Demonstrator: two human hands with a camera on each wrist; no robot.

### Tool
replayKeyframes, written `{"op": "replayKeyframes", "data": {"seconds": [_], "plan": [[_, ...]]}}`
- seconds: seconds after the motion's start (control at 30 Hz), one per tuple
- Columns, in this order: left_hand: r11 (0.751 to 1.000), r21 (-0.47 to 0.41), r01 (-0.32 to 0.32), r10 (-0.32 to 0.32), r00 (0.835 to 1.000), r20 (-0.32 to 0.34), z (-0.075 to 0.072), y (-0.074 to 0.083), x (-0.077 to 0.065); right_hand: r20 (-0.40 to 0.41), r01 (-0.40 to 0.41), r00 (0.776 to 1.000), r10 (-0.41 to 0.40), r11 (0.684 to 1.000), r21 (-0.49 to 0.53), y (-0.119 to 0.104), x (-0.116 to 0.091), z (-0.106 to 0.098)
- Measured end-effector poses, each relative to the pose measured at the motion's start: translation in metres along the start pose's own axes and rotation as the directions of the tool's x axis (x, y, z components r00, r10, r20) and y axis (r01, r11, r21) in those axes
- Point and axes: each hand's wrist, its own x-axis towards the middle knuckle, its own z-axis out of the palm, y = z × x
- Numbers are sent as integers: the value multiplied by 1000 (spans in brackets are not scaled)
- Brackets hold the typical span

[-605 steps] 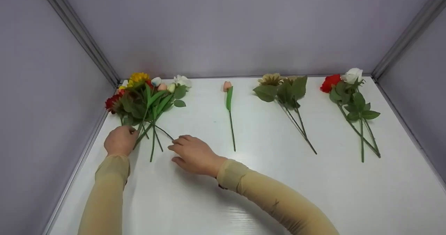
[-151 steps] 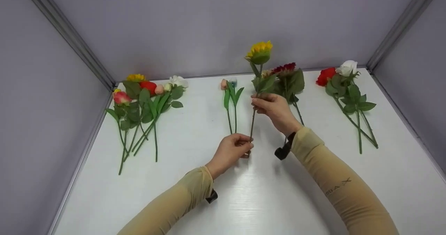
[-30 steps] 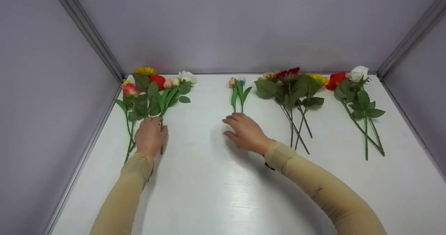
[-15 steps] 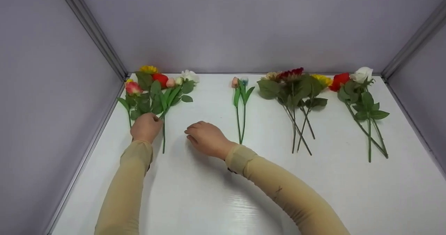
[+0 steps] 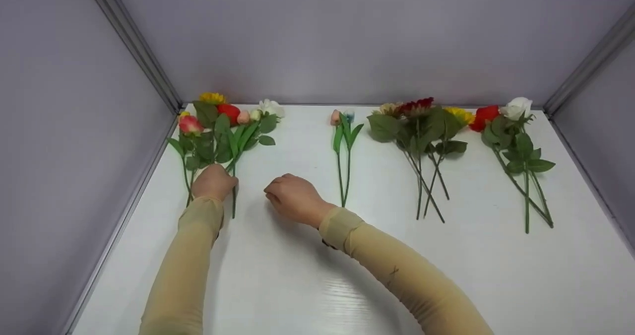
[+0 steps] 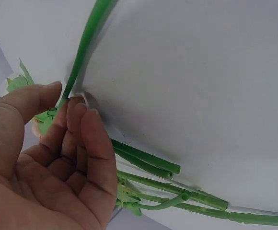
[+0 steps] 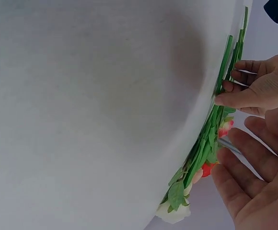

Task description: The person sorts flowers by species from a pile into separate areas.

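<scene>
At the left pile of artificial flowers, my left hand (image 5: 214, 181) has its thumb and fingertips on a smooth green tulip stem (image 6: 87, 40). In the left wrist view the thumb lies on one side of that stem and the curled fingers on the other. The pile's pink tulip (image 5: 243, 117) and pale green tulip (image 5: 255, 115) lie just beyond the hand. My right hand (image 5: 295, 198) hovers over the white table, right of the pile, its fingers loosely bent and holding nothing. In the right wrist view its palm is bare.
Also in the left pile are a sunflower (image 5: 212, 98), a red flower (image 5: 228, 114), a pink rose (image 5: 190, 124) and a white flower (image 5: 271, 107). Two tulips (image 5: 339, 136) lie mid-table. Further right are dark red and yellow blooms (image 5: 416, 105), then red and white roses (image 5: 517, 108).
My right hand has moved left from over the middle tulips to beside the left pile. My left hand has shifted slightly among the stems. The sunflower held earlier now lies in the right-centre group.
</scene>
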Motion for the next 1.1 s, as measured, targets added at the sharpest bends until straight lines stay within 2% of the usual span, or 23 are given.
{"op": "replayKeyframes", "data": {"seconds": [0.3,0.5,0.67,0.83,0.93,1.0,1.1], "plan": [[990,-139,28,-23,999,35,-1,-5,0,-17,-46,999,47,998,34,13,-6,1],[980,-200,-21,19,1000,-12,-5,-11,-1,-39,-66,997,68,997,44,20,-11,1],[969,-244,-35,29,999,-28,-9,-16,-3,-33,-109,993,112,990,84,29,-16,1],[954,-297,-32,30,999,-12,-11,-9,-8,-25,-168,985,173,975,143,43,-24,-2],[929,-370,-20,30,999,20,-8,1,-12,-34,-211,975,221,959,191,54,-30,-6],[900,-435,-29,49,998,35,-3,12,-15,-45,-248,963,266,938,243,62,-35,-10],[845,-531,-63,95,995,35,7,34,-25,-64,-310,932,356,878,365,73,-43,-19]]}}
